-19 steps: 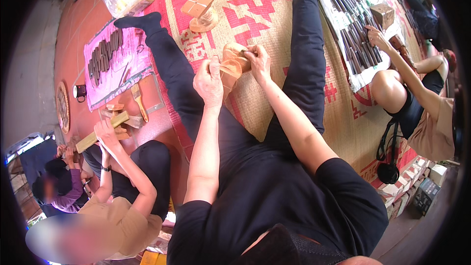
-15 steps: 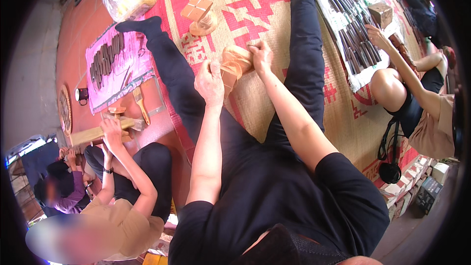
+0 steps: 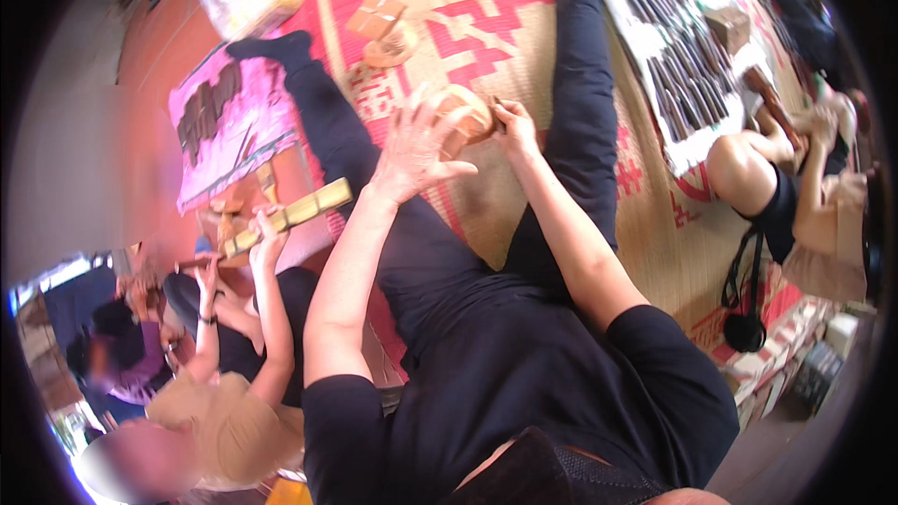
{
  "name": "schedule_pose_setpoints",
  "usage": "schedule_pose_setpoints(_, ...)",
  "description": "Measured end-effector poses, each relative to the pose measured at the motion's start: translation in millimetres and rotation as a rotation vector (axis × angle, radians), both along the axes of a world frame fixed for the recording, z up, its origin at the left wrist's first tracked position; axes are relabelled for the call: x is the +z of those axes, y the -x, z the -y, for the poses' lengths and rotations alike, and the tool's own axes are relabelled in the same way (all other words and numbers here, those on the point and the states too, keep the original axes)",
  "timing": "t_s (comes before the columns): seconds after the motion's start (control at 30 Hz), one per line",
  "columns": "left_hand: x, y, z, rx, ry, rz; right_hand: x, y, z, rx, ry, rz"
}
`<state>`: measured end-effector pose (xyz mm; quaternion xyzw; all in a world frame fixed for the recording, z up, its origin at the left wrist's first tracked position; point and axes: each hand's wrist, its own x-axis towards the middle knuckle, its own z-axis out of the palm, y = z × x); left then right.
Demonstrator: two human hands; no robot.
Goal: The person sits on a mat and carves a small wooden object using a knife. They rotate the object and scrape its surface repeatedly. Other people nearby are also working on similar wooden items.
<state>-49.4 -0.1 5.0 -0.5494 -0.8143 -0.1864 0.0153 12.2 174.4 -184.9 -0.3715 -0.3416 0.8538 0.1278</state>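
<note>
A rounded, pale carved wood piece (image 3: 470, 115) is up off the mat between my hands, blurred by motion. My left hand (image 3: 412, 150) has its fingers and thumb spread, the fingertips overlapping the piece's left side. Whether they touch it I cannot tell. My right hand (image 3: 514, 131) is closed at the piece's right edge. A small dark bit shows by its fingertips, too small to name. Beyond them on the mat sits a similar wood carving (image 3: 391, 45) with a squared block (image 3: 376, 16) at its top.
My stretched legs flank the red-and-tan mat (image 3: 486, 178). Left are a pink cloth (image 3: 229, 131) with tools, a plastic bag (image 3: 248, 0) and a co-worker raising a wooden mallet (image 3: 290, 217). Right are a white cloth (image 3: 678, 145) with several chisels and another seated co-worker (image 3: 823, 215).
My left hand has opened from its grip and spread out. My right hand has shifted slightly right and nearer. The left co-worker's mallet has swung round; the right co-worker's hand has left the tools.
</note>
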Motion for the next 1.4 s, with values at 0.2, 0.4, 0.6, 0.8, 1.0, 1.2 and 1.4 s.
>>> schedule_pose_setpoints(0.2, -3, -8, 3, 0.062, -0.046, 0.078, -3, -2, -10, -0.036, 0.042, -0.042)
schedule_pose_setpoints(0.4, -19, -29, -11, 0.412, -0.225, -0.03, -27, -5, -32, 0.192, 0.129, -0.252)
schedule_pose_setpoints(0.6, -20, -41, -18, 0.767, -0.36, 0.129, 0, -3, -21, 0.31, 0.06, -0.262)
schedule_pose_setpoints(0.8, -8, -51, -20, 0.859, -0.417, 0.324, -20, 4, -47, 0.351, -0.013, -0.309)
schedule_pose_setpoints(1.0, -11, -53, -10, 0.901, -0.417, 0.341, 1, 20, -34, 0.287, -0.159, -0.228)
schedule_pose_setpoints(1.2, -12, -62, 3, 0.879, -0.431, 0.365, 23, 31, -19, 0.312, -0.252, -0.198)
schedule_pose_setpoints(1.4, -25, -70, 16, 0.818, -0.444, 0.189, 39, 34, -14, 0.432, -0.35, -0.183)
